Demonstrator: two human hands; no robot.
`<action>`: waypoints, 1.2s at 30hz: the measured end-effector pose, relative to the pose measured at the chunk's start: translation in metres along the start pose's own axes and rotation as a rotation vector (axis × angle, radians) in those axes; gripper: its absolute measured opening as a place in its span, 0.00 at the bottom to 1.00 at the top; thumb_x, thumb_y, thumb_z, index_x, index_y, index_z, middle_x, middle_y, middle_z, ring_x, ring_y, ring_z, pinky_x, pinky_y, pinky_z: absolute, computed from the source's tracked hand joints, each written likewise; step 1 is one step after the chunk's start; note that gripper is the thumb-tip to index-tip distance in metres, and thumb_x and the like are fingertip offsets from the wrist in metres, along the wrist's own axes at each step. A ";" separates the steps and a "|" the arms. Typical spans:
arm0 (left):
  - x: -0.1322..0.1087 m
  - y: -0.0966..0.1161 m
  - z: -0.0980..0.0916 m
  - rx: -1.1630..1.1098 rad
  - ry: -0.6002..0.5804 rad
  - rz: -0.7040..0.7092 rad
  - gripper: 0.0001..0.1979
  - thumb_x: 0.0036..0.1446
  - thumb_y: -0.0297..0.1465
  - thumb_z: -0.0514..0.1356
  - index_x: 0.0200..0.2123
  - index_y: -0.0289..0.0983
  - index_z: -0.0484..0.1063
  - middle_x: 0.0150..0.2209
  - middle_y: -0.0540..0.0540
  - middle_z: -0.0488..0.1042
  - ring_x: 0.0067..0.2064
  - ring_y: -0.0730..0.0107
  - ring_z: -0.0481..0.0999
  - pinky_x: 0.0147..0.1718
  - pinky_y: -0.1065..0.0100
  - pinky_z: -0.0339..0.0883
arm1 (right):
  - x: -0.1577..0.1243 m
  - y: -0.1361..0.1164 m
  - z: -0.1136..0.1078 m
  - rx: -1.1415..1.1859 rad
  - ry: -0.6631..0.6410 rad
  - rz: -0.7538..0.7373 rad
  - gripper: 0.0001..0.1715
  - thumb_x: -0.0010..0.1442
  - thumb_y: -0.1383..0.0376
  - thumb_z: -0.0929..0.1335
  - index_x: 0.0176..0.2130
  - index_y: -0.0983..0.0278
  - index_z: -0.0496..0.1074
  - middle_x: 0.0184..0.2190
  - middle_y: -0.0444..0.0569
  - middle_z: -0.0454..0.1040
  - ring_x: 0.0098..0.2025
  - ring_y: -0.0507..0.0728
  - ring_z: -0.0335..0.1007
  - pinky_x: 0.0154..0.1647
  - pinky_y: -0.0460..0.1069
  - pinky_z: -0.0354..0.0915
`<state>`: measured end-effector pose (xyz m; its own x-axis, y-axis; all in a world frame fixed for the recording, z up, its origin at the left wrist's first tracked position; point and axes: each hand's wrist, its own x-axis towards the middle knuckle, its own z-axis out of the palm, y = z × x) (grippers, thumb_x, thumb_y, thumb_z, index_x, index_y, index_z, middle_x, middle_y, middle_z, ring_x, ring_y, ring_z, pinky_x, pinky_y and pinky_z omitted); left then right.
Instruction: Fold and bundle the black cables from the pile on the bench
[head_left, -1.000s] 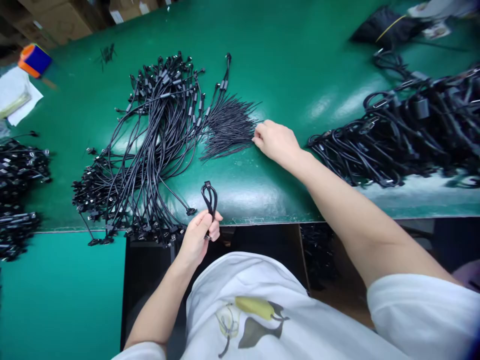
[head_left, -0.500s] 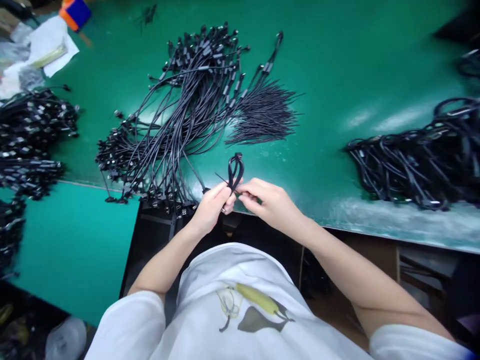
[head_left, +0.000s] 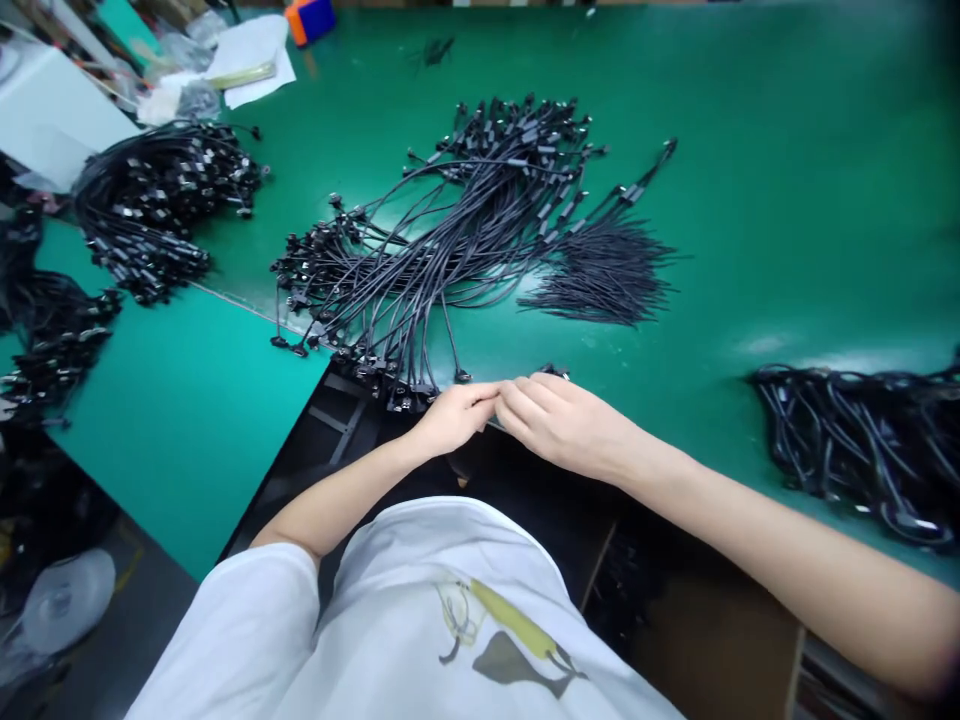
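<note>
Nearest, a person in a white shirt (head_left: 390,610) looks down at two bare hands meeting over the edge of a green table (head_left: 757,170). The left hand (head_left: 459,415) and right hand (head_left: 562,420) have their fingers curled in and touching; what each one grips is hidden, so I cannot tell. Just beyond the right hand's knuckles shows a small dark part of a black cable (head_left: 553,371), the rest out of sight. It looks light, bendy and springy, likely to uncoil if loosened, smooth but not slippery; its folded middle seems the best place to pinch, away from the hard plugs. Farther off lie a tangled pile of cables (head_left: 480,235) and, at its right side, a fan of thin black strips (head_left: 607,275). Half a second ago the cable's loops stood in plain view above the left hand; now the right hand covers that area, and the view has swung left.
</note>
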<state>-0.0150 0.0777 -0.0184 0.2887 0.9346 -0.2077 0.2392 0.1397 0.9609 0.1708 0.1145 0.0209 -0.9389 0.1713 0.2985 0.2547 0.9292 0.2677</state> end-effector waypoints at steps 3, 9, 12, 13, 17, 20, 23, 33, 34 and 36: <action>0.000 -0.002 -0.005 -0.206 -0.089 -0.127 0.16 0.58 0.41 0.58 0.30 0.34 0.73 0.20 0.55 0.61 0.22 0.78 0.59 0.24 0.72 0.52 | 0.000 0.000 -0.005 -0.103 -0.060 -0.135 0.16 0.66 0.75 0.59 0.41 0.68 0.75 0.36 0.54 0.73 0.36 0.56 0.63 0.39 0.53 0.59; 0.002 -0.002 -0.002 -0.388 -0.160 -0.270 0.14 0.51 0.39 0.64 0.31 0.33 0.75 0.19 0.56 0.62 0.21 0.80 0.58 0.21 0.73 0.48 | 0.006 -0.004 -0.008 -0.207 -0.134 -0.250 0.20 0.61 0.78 0.58 0.32 0.66 0.76 0.27 0.53 0.65 0.31 0.57 0.56 0.33 0.54 0.53; 0.003 0.000 0.002 -0.313 -0.159 -0.273 0.08 0.55 0.31 0.57 0.29 0.34 0.73 0.17 0.57 0.60 0.20 0.80 0.58 0.21 0.73 0.50 | 0.009 -0.004 -0.008 -0.196 -0.142 -0.259 0.22 0.59 0.80 0.57 0.27 0.64 0.74 0.25 0.52 0.61 0.28 0.57 0.53 0.31 0.54 0.50; 0.003 0.001 0.002 -0.273 -0.154 -0.268 0.07 0.56 0.29 0.55 0.28 0.34 0.72 0.16 0.57 0.60 0.19 0.79 0.58 0.22 0.73 0.51 | 0.010 -0.004 -0.008 -0.209 -0.154 -0.257 0.21 0.58 0.80 0.58 0.26 0.64 0.73 0.24 0.51 0.60 0.27 0.57 0.52 0.30 0.54 0.49; 0.003 0.004 0.003 -0.127 -0.112 -0.206 0.08 0.55 0.25 0.54 0.29 0.34 0.72 0.18 0.56 0.62 0.21 0.78 0.61 0.24 0.72 0.53 | 0.011 -0.004 -0.002 -0.292 -0.170 -0.193 0.19 0.56 0.80 0.58 0.23 0.65 0.69 0.21 0.50 0.59 0.24 0.56 0.51 0.27 0.53 0.47; 0.001 0.007 0.005 -0.133 -0.040 -0.141 0.13 0.55 0.24 0.54 0.39 0.35 0.76 0.21 0.55 0.65 0.24 0.77 0.62 0.26 0.72 0.55 | 0.009 0.000 0.010 -0.225 -0.053 -0.078 0.17 0.57 0.79 0.59 0.23 0.65 0.66 0.20 0.48 0.59 0.22 0.54 0.51 0.26 0.52 0.46; 0.002 0.012 0.011 -0.369 0.036 -0.131 0.19 0.54 0.23 0.52 0.47 0.35 0.74 0.24 0.54 0.65 0.27 0.75 0.63 0.29 0.71 0.58 | 0.011 0.004 0.017 -0.027 0.060 0.101 0.14 0.60 0.75 0.60 0.25 0.65 0.65 0.20 0.46 0.62 0.21 0.52 0.52 0.24 0.50 0.46; 0.002 0.015 0.003 -0.256 0.279 0.259 0.09 0.59 0.29 0.58 0.38 0.40 0.80 0.47 0.45 0.70 0.53 0.64 0.67 0.58 0.63 0.58 | 0.015 -0.023 0.017 1.558 0.255 1.258 0.21 0.60 0.49 0.65 0.28 0.63 0.62 0.18 0.37 0.51 0.18 0.46 0.42 0.20 0.45 0.42; -0.001 0.015 0.002 -0.155 0.240 0.292 0.11 0.60 0.28 0.57 0.35 0.41 0.81 0.45 0.45 0.70 0.52 0.63 0.67 0.57 0.62 0.58 | 0.011 -0.022 0.019 1.669 0.238 1.287 0.22 0.59 0.48 0.66 0.28 0.62 0.61 0.18 0.36 0.48 0.18 0.46 0.38 0.19 0.44 0.40; -0.004 0.013 0.002 0.040 0.133 0.353 0.15 0.59 0.25 0.55 0.29 0.41 0.81 0.39 0.45 0.70 0.47 0.64 0.67 0.55 0.62 0.59 | 0.003 -0.018 0.020 1.652 0.256 1.298 0.22 0.59 0.48 0.66 0.28 0.62 0.61 0.18 0.35 0.47 0.18 0.46 0.39 0.20 0.44 0.40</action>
<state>-0.0113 0.0751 -0.0052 0.2377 0.9575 0.1633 0.1835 -0.2094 0.9605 0.1588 0.1047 -0.0009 -0.3556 0.8944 -0.2713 0.0506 -0.2715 -0.9611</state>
